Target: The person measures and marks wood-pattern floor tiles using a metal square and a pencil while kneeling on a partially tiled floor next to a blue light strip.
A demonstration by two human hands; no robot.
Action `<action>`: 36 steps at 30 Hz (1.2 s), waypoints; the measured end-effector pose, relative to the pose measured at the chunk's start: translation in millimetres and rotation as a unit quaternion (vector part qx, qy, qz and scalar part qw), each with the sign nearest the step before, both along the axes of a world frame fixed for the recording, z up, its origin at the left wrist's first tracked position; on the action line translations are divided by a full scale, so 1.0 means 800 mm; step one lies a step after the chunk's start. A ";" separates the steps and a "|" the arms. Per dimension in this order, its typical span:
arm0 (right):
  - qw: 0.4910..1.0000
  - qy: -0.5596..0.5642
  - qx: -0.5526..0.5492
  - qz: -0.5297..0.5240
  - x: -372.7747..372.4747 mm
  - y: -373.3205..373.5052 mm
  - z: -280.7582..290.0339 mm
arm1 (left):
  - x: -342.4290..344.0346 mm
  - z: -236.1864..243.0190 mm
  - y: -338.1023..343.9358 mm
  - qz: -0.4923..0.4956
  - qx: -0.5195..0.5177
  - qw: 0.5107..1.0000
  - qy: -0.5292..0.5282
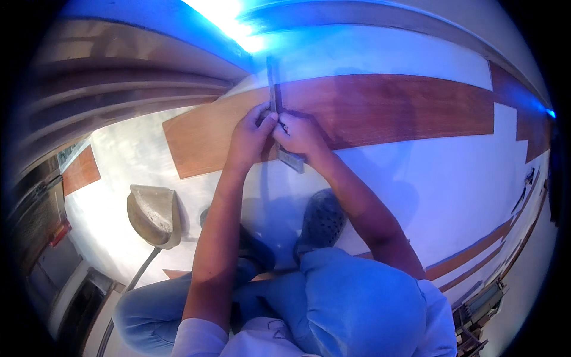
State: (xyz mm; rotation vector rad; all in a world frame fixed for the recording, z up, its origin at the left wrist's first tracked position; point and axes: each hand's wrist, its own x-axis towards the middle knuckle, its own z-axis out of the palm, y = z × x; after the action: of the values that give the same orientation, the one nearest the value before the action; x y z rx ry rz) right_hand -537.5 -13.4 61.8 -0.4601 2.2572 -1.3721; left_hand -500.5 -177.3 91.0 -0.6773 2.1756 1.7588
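Observation:
Both arms reach forward, and my hands meet over a reddish-brown wood-look strip (404, 107) on the white floor (380, 172). A narrow, straight metal tool (272, 77) runs away from me between them, its broader grey end towards my knees; it looks like a try square, partly hidden by my fingers. My left hand (248, 135) is closed, with thumb and fingers pinching the tool's left side. On the other side, my right hand (300, 135) is closed around it too, its fingers curled and thumb touching near the left one.
A dustpan (152, 211) with a long handle lies on the left. Brown curved steps or ledges (137, 98) rise at the far left, below a bright bluish light (238, 27). My dark clogs (322, 219) and bent knees are close below my arms. Furniture (479, 312) stands at lower right.

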 end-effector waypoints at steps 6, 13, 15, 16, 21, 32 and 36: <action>0.962 -0.237 -0.079 0.108 -0.046 0.006 0.011 | 0.002 -0.026 -0.003 0.128 -0.036 0.991 -0.028; 0.996 -0.077 0.049 0.014 -0.129 -0.002 -0.011 | 0.001 -0.052 0.017 0.164 -0.059 0.984 0.037; 0.993 -0.095 -0.048 -0.053 -0.156 -0.014 -0.025 | -0.001 -0.054 0.024 0.189 -0.030 0.981 0.031; 0.994 -0.091 -0.044 -0.034 -0.167 -0.025 -0.027 | -0.002 -0.055 0.022 0.202 -0.015 0.979 0.031; 0.995 -0.085 0.002 0.054 -0.218 -0.080 -0.032 | -0.007 -0.051 0.020 0.225 -0.021 0.974 0.025; 0.977 -0.158 -0.093 0.106 -0.236 -0.082 -0.034 | -0.006 -0.045 0.024 0.230 -0.045 0.972 0.010; 0.981 -0.141 -0.080 0.104 -0.237 -0.080 -0.039 | -0.010 -0.043 0.027 0.221 -0.051 0.974 0.000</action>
State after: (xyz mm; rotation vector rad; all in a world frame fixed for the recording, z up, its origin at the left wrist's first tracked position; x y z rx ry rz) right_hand -727.1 -77.7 30.4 -0.5050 1.8276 -1.4164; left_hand -508.2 -155.5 57.0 -1.2677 2.2533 1.8470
